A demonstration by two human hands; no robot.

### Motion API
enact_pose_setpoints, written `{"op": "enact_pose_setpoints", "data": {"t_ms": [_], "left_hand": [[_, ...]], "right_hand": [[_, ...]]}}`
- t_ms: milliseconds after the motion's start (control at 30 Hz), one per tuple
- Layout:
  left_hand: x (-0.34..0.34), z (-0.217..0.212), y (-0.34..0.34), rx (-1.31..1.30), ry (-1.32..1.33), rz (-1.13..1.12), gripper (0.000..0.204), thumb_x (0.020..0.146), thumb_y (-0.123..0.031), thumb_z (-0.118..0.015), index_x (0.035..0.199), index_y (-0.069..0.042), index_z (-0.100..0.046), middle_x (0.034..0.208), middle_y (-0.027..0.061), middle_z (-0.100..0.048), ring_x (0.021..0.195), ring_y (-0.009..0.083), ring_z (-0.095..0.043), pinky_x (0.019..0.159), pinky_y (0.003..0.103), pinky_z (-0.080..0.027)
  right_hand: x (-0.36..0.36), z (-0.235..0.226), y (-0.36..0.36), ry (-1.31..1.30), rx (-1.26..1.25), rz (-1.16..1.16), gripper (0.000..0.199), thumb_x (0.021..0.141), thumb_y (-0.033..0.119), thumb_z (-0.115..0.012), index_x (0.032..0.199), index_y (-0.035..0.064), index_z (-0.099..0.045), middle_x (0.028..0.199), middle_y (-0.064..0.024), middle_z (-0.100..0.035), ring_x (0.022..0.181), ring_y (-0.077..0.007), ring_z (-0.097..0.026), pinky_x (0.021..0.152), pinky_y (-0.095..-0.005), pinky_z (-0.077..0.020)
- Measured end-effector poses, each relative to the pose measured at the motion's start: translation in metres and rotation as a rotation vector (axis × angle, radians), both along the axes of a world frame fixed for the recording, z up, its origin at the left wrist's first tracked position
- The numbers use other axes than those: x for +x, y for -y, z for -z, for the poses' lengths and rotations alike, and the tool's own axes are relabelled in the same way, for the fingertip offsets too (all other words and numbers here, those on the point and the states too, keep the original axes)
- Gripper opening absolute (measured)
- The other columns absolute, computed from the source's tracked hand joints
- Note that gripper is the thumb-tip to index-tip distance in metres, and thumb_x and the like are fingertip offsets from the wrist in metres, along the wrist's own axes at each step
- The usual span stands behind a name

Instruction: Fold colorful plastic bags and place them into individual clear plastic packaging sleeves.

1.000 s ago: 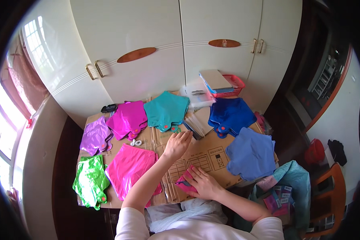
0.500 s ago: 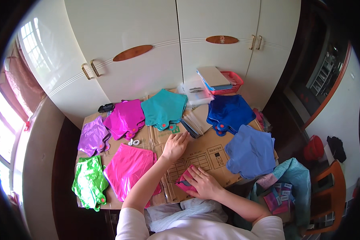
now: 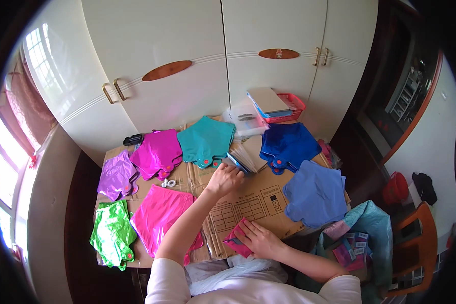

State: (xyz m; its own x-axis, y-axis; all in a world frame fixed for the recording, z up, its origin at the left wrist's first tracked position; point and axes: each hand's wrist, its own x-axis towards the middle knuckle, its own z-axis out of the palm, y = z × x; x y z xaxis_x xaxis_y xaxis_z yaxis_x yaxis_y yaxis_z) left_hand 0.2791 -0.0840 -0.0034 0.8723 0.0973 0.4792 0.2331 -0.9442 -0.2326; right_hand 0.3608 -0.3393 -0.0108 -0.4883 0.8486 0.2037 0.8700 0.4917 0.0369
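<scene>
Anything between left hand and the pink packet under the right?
Only printed cardboard between left hand and pink packet, by the head view.

The left hand [image 3: 225, 179], its fingers [image 3: 237, 175] curled, reaches toward one o'clock, while the right hand [image 3: 261, 241], back uppermost, extends its fingers [image 3: 250, 231] toward ten o'clock.

FREE: cardboard [image 3: 276, 217] between | BLOCK: pink packet [image 3: 233, 237] (right hand [image 3: 261, 240] atop), periwinkle stack [image 3: 316, 192]
</scene>
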Motion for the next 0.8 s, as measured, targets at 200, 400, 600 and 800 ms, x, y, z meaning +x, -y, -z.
{"op": "enact_pose_setpoints", "data": {"t_ms": [200, 400, 600, 800], "left_hand": [[-0.044, -0.032, 0.034, 0.083, -0.067, 0.006, 0.013, 0.078, -0.017, -0.057, 0.090, -0.010, -0.057, 0.106, 0.0031, -0.063, 0.095, 0.0159, -0.059, 0.084, 0.036, -0.041], [-0.128, -0.041, 0.115, 0.053, -0.125, 0.004, 0.025, 0.073, -0.017, -0.058, 0.096, -0.008, -0.060, 0.105, 0.0040, -0.061, 0.100, 0.0152, -0.057, 0.084, 0.036, -0.043], [-0.155, -0.032, 0.159, -0.172, 0.030, -0.206, 0.034, 0.072, -0.017, -0.065, 0.104, -0.005, -0.060, 0.111, 0.0066, -0.062, 0.097, 0.0203, -0.060, 0.081, 0.036, -0.045], [-0.167, 0.004, 0.189, -0.432, 0.110, -0.369, 0.043, 0.079, -0.022, -0.067, 0.114, 0.000, -0.057, 0.116, 0.0136, -0.062, 0.107, 0.0236, -0.060, 0.088, 0.037, -0.046]], "right_hand": [[0.013, -0.011, 0.014, -0.167, 0.094, -0.038, 0.037, 0.080, 0.020, -0.058, 0.113, 0.0042, -0.060, 0.111, -0.0178, -0.063, 0.108, -0.0292, -0.060, 0.093, -0.0378, -0.0469], [0.032, -0.057, -0.028, -1.042, -0.519, 0.387, 0.022, 0.085, 0.020, -0.064, 0.104, 0.0091, -0.065, 0.082, -0.0099, -0.068, 0.072, -0.0212, -0.066, 0.065, -0.0342, -0.0521], [0.023, -0.015, -0.116, -1.472, -1.144, 0.432, 0.034, 0.081, 0.004, -0.066, 0.113, -0.0018, -0.057, 0.103, -0.0107, -0.065, 0.095, -0.0187, -0.063, 0.084, -0.0342, -0.0497], [0.007, 0.002, -0.130, -1.288, -1.197, 0.440, 0.034, 0.078, 0.004, -0.068, 0.111, -0.0011, -0.059, 0.102, -0.0106, -0.066, 0.090, -0.0168, -0.063, 0.080, -0.0311, -0.0494]]}}
